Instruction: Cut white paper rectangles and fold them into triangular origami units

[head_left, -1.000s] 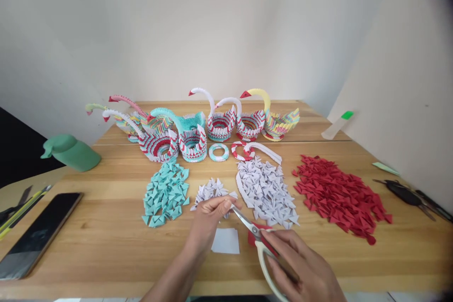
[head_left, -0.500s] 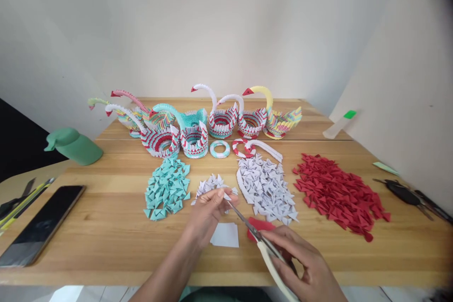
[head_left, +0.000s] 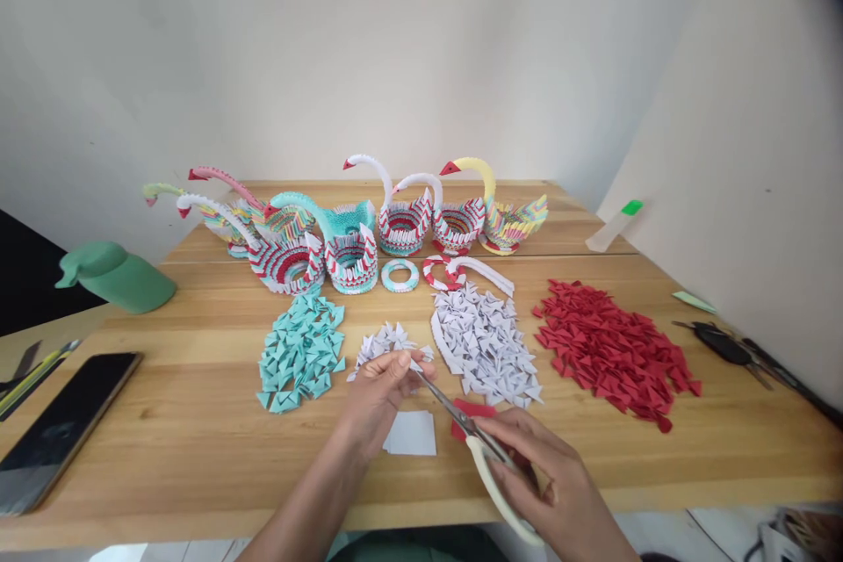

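Pinched in the fingers of my left hand (head_left: 382,395) is a small white folded paper piece (head_left: 417,359). My right hand (head_left: 550,479) grips the cream handles of a pair of scissors (head_left: 491,479), whose blade tips meet the white piece. Just behind my left hand lies a small pile of white pieces (head_left: 378,342). In front of it are flat white paper sheets (head_left: 412,434), and red paper (head_left: 469,411) lies partly under the scissors.
Piles of teal (head_left: 303,351), white (head_left: 487,342) and red pieces (head_left: 612,351) spread across the wooden table (head_left: 217,457). Several paper swans (head_left: 405,224) and two rings (head_left: 399,276) stand behind. A phone (head_left: 62,426) and green container (head_left: 122,277) are left; keys (head_left: 724,342) are right.
The whole view has shifted slightly, so most things appear a little further left. Both hands keep their holds, with the scissors still at the white piece.
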Tool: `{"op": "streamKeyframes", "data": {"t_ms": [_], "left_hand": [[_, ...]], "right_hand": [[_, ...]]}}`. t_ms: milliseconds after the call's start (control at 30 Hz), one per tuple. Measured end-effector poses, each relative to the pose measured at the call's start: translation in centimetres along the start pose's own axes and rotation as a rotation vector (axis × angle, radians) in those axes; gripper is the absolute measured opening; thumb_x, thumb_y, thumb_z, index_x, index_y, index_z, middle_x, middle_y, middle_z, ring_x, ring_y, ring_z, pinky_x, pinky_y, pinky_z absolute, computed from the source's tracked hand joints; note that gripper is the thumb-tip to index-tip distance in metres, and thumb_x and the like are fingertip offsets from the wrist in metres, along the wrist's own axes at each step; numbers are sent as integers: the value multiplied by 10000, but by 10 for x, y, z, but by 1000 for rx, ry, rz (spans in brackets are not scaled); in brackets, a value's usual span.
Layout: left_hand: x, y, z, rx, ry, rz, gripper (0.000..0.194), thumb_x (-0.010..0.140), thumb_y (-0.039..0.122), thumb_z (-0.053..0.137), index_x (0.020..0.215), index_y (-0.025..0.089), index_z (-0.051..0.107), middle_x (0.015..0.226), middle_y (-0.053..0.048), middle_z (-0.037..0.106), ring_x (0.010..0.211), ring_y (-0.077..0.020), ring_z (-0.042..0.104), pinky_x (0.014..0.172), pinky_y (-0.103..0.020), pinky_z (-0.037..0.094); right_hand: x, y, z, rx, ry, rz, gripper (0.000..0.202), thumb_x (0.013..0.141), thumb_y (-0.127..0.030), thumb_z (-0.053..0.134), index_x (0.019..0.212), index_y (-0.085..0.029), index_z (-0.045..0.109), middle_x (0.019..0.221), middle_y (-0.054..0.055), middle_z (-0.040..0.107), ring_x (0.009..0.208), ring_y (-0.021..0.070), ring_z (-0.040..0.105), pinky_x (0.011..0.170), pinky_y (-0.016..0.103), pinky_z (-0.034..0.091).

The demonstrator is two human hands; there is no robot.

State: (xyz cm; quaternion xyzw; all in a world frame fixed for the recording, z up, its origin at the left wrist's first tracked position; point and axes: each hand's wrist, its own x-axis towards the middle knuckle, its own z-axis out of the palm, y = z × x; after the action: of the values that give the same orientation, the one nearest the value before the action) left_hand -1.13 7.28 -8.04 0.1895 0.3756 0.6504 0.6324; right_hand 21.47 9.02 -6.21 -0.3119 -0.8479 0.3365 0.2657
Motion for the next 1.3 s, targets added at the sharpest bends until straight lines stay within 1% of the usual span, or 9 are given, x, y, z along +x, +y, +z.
{"op": "streamKeyframes", "data": {"t_ms": [200,300,433,567,733,900,1000,1133,1300], "left_hand": [[0,-4,1,139,64,45,341,680,465,813,821,158,769,752,-66,755,759,-195,651,746,-291,443],[0,-3,0,124,61,64,305,691,438,814,800,157,770,752,-59,752,766,-186,652,754,-283,456],[1,-1,-1,-6,77,48,286,678,389,838,805,145,761,772,-59,750,776,-185,671,815,-305,485],[2,-1,-2,-55,99,30,308,656,377,857,814,134,753,774,-66,751,785,-193,683,832,-317,493],[2,-2,-2,-27,54,17,295,699,401,824,837,152,748,793,-62,756,765,-175,673,740,-277,484],[0,-1,0,2,38,25,312,685,423,825,827,155,754,795,-69,756,778,-187,658,714,-275,460],[-2,-1,1,90,34,53,313,698,437,808,809,148,759,778,-83,755,772,-197,645,682,-270,435],[-2,-3,3,201,45,110,318,708,455,789,798,151,765,759,-86,752,766,-215,642,690,-289,434],[0,4,-1,184,94,172,299,696,440,801,779,156,759,783,-79,759,785,-232,673,758,-333,481]], "right_hand": [[1,-8,11,-147,121,-93,368,882,-104,511,1220,-230,583,999,85,634,902,178,657,781,261,551],[2,-12,12,-130,95,-86,365,882,-95,495,1212,-219,588,984,85,634,875,170,664,768,251,554],[-2,-16,6,-71,39,-59,386,863,-81,507,1210,-226,594,997,74,646,894,161,667,786,234,550],[-7,-19,1,-48,48,-55,395,845,-85,535,1207,-227,605,990,64,656,878,156,669,769,220,550],[-6,-19,0,-68,72,-31,362,865,-106,531,1195,-227,616,1013,70,656,937,173,656,809,243,547],[-2,-20,-2,-86,61,-10,362,863,-107,528,1190,-232,623,1033,72,665,934,177,664,812,250,558],[-1,-21,-3,-98,71,-29,356,865,-108,524,1184,-229,624,1025,76,667,943,179,665,809,247,558],[0,-23,1,-107,68,-33,356,877,-112,512,1201,-219,611,1047,89,659,947,175,665,806,243,558],[-4,-21,4,-106,76,-47,358,888,-120,510,1219,-227,596,1077,88,656,947,169,665,808,242,553]]}}
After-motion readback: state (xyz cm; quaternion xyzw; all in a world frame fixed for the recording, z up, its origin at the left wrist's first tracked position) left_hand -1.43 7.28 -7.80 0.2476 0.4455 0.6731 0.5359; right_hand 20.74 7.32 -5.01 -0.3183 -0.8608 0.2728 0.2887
